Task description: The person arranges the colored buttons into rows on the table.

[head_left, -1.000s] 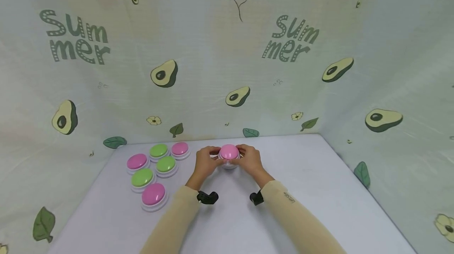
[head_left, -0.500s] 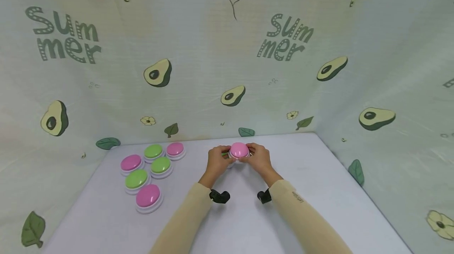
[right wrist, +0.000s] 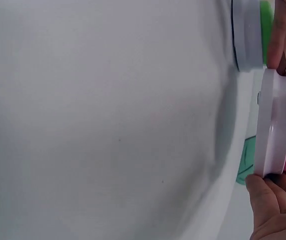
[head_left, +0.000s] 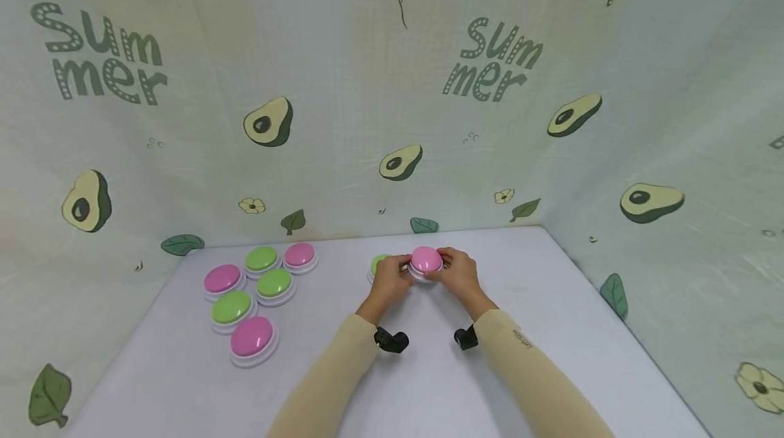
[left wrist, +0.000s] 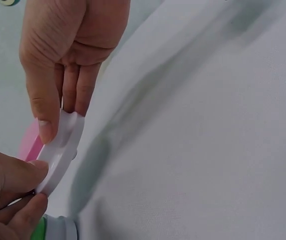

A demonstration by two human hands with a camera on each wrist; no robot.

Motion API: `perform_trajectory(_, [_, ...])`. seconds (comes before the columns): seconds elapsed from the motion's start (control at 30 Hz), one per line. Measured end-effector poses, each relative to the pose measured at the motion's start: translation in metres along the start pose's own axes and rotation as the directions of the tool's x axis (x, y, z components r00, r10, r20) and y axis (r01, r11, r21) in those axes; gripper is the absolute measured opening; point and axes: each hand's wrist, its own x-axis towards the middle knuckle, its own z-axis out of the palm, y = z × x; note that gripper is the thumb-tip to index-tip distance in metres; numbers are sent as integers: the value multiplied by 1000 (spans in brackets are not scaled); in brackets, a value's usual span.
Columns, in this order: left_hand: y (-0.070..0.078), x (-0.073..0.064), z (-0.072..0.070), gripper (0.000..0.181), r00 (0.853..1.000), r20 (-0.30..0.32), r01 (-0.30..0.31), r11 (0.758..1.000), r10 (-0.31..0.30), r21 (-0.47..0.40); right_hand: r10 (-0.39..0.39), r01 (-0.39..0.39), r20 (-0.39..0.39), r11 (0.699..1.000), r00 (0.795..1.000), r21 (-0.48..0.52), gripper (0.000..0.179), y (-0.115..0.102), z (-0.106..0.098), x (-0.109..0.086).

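A round pink push button (head_left: 426, 259) with a white base is held between both hands near the back of the table. My left hand (head_left: 392, 280) pinches its left rim, thumb in front and fingers behind. On the opposite side my right hand (head_left: 459, 273) grips the rim the same way. Both wrist views show the button's white base (left wrist: 65, 150) tilted and raised off the tabletop, its shadow apart from it. Just left of it, a green push button (head_left: 378, 264) sits on the table, partly hidden behind my left hand.
Several more push buttons stand grouped at the table's left, among them a pink one (head_left: 252, 337) in front and a green one (head_left: 274, 282). A cloth (head_left: 331, 152) printed with avocados hangs behind the white table (head_left: 520, 315) and along its sides.
Both hands have carried the pink button to the right. The green button it covered has come into view on the left. The head view has shifted slightly.
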Motion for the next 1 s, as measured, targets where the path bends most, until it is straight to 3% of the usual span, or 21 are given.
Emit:
perform_trajectory(0.3, [-1,-2,12,60,997,57,43,999,-42,-10,27,-27,15,1000,1000,7,65,9,3,3])
perform_trajectory(0.6, [0,-3,18,67,994,103,42,997,-48,61,56,-56,29,998,998,9,65,16,5,9])
perform_trajectory(1.0, [-4,-6,25,71,994,105,18,998,-25,65,56,-57,52,998,997,14,65,21,8,9])
